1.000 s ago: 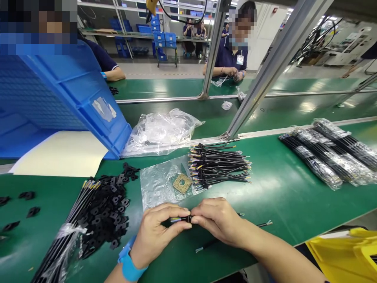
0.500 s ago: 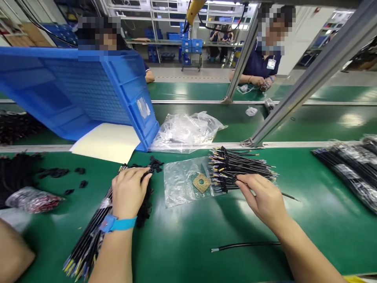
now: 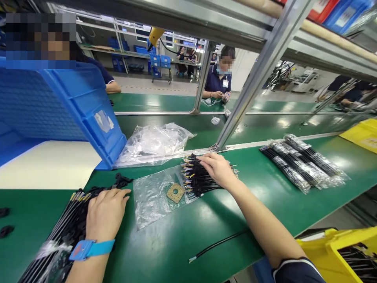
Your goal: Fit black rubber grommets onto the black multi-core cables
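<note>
Plainly, a glossy green workbench [image 3: 153, 251] fills the foreground of a factory room, with a second bench [image 3: 153, 101] beyond it and a co-worker [image 3: 218, 82] handling a small bundle there at one o'clock.

The left hand [image 3: 106, 214] (blue band at its wrist) curls over the black plastic clips [image 3: 122, 181] at eight o'clock; whether it pinches one I cannot tell. The right hand [image 3: 218, 169], at four o'clock near centre, has its fingers bent at the pile of black cables [image 3: 203, 182]; its grip is hidden.

One single cable [image 3: 218, 241] lies at five o'clock, one tied cable bundle [image 3: 55, 228] beside the clips, one tan square plate [image 3: 173, 193] within the outline of one flat clear bag [image 3: 150, 200], and perhaps four wrapped bundles [image 3: 300, 165] at three.

One yellow crate [image 3: 326, 251] stands at four o'clock, holding cables; a tilted blue crate [image 3: 91, 106] at nine, partly hiding another person. A slanted metal post [image 3: 250, 94] at two blocks some of the room.
</note>
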`<state>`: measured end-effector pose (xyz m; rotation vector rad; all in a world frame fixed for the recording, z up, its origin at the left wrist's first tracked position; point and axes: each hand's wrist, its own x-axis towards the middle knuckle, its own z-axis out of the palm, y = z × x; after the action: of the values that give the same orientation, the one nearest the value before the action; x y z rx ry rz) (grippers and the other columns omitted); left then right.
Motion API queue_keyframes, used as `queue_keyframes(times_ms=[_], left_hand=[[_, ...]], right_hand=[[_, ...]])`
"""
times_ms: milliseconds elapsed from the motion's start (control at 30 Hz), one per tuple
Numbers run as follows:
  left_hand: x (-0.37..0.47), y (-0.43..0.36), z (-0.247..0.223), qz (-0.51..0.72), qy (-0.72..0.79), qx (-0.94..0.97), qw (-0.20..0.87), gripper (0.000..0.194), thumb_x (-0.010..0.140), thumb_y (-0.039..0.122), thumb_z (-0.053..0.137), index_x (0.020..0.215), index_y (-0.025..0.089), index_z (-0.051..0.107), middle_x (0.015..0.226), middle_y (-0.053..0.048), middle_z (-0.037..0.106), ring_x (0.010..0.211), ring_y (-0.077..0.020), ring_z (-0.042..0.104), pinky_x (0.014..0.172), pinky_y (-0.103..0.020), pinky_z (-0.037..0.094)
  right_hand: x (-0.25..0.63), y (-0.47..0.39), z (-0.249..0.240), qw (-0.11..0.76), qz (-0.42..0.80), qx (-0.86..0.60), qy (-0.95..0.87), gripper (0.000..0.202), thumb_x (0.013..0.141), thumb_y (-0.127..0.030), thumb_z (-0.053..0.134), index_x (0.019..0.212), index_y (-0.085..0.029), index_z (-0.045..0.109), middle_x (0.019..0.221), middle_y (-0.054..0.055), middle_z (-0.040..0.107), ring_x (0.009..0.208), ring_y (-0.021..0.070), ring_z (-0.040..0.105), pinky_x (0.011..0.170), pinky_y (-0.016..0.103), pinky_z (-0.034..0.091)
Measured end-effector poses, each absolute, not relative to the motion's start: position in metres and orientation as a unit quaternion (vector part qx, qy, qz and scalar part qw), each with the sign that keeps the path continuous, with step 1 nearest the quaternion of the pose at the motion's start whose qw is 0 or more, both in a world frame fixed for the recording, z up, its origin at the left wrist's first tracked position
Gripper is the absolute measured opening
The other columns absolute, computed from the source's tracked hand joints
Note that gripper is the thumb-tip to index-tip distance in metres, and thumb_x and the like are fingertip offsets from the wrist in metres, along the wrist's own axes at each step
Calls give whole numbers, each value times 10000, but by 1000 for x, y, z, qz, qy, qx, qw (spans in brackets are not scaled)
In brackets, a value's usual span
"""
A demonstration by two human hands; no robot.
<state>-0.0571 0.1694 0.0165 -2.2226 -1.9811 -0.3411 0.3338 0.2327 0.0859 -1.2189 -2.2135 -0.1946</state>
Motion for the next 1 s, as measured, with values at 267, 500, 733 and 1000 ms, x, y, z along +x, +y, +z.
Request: queue_keyframes(times_ms=[267,500,733,1000], left_hand=[[-48,157,20,-80,-651,-754,-29,451,943,235,413,1111,140,820,1169,-185,799,1037,-352,750,886,-453,553],[-36,154,30,-44,-677,-735,16,458,942,235,402,1168,116,783,1042,-220,781,935,-403,726,814,-503,519],[-27,146,34,-197,-695,-691,36,402,1032,350,415,1193,193,748,1173,-152,760,960,-337,716,830,-448,512],[-17,144,39,-338,-641,-688,38,300,1031,365,523,1132,187,742,1083,-121,769,992,-282,728,909,-383,542]], right_hand=[[340,134,93,128,122,-375,-910,159,964,-366,748,1015,-216,767,889,32,741,823,186,679,777,313,500],[347,71,52,87,203,-372,-902,84,1005,-199,656,1023,-212,737,917,37,716,823,187,663,785,314,537],[325,90,41,248,190,-415,-855,135,1070,-188,503,1054,-212,635,919,43,708,827,179,671,762,303,573],[293,122,18,175,-41,-434,-883,328,1001,-47,488,1218,-210,673,991,82,697,862,203,613,629,271,515]])
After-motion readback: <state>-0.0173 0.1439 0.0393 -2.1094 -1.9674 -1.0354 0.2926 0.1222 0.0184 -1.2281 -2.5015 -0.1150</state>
